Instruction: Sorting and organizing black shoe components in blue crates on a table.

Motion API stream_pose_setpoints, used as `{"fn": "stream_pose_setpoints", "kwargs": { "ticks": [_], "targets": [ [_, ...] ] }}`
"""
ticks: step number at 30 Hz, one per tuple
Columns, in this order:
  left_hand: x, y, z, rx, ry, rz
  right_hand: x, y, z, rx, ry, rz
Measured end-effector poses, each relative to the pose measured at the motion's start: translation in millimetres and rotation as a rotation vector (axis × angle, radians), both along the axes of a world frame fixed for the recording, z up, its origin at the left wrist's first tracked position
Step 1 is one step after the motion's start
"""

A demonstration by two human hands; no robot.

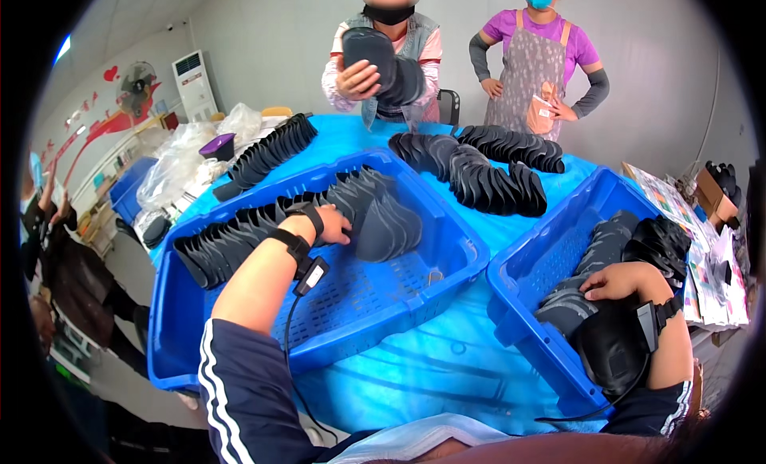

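Observation:
My left hand (333, 225) reaches into the left blue basket (383, 320), its bent fingers closed against dark, curved pads (388, 229). A long row of these pads stands on edge along the basket's far side. In the right blue basket (523, 348), my right hand (618, 282) lies over a stack of similar pads (566, 306), fingers outstretched on top. Beside that hand is a larger, smooth black curved piece (613, 346). Its fingertips are partly hidden. Each wrist wears a black strap with a small cabled device.
More pad rows (479, 177) lie on the blue-covered table (431, 384) beyond the baskets. Opposite, a person (391, 73) holds black pads; another person (542, 73) in an apron stands alongside. Plastic bags (179, 161) sit at left, printed sheets (694, 248) at right.

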State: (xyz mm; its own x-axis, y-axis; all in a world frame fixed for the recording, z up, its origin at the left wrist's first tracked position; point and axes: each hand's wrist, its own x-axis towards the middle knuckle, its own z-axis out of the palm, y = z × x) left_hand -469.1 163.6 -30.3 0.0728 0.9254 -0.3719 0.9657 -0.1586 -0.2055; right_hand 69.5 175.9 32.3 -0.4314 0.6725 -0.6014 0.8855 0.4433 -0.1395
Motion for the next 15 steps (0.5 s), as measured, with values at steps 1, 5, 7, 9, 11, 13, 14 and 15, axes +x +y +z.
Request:
{"fn": "stream_pose_setpoints", "kwargs": {
  "ticks": [1,5,7,9,11,13,14,15],
  "targets": [
    [5,0,0,-0.045,0.03,-0.032,1,-2,0,-0.02,0.025,-0.01],
    [28,-11,-13,0.147,0.153,-0.032,14,-4,-10,-0.102,0.126,-0.038],
    [24,-11,-33,0.338,0.246,-0.154,22,-3,-17,-0.122,0.188,-0.027],
    [27,-9,-51,0.285,0.282,-0.259,24,-4,-19,-0.137,0.2,-0.046],
    [34,-6,-57,0.253,0.283,-0.258,23,0,-23,-0.177,0.231,-0.071],
    [39,-3,-62,0.057,0.182,-0.12,21,3,-23,-0.17,0.237,-0.071],
    [44,-2,-56,-0.035,0.208,-0.14,20,8,-26,-0.178,0.243,-0.063],
    [43,1,-52,-0.047,0.14,-0.223,21,7,-25,-0.156,0.266,-0.043]
  ]
}}
